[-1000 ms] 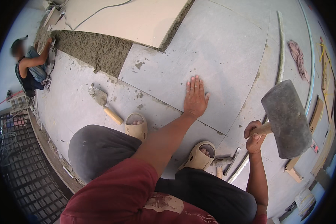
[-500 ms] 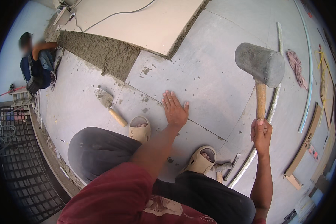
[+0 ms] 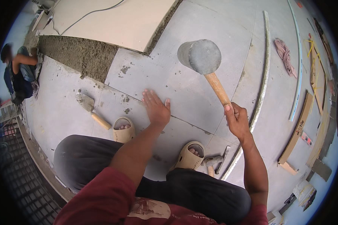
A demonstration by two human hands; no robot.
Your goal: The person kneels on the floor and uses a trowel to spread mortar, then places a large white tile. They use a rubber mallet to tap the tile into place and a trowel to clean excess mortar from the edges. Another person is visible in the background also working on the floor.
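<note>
My right hand [image 3: 237, 119] is wrapped round the wooden handle of a rubber mallet [image 3: 205, 56]. Its big grey head is raised over a large grey floor tile [image 3: 199, 92], apart from it. Flat on the floor, my left hand [image 3: 156, 109] has its fingers stretched out across the joint between two tiles. A pointing trowel [image 3: 87, 103] with a wooden handle, its blade smeared with mortar, lies to the left of my sandals. By my right foot a hammer [image 3: 212, 162] lies beside a flat metal bar [image 3: 224, 159].
Wet mortar [image 3: 82, 56] fills a strip beside a cream-coloured board [image 3: 109, 26] with a cable on it. A person [image 3: 20, 71] crouches at the far left. On the right lie a long straightedge [image 3: 266, 56], a pink cloth [image 3: 284, 56], a blue-white strip [image 3: 297, 75] and a cardboard length [image 3: 294, 129].
The mallet has swung leftward and its head now hangs over the tile, tilted toward me. My left hand stays flat near the joint. The whole view has shifted slightly.
</note>
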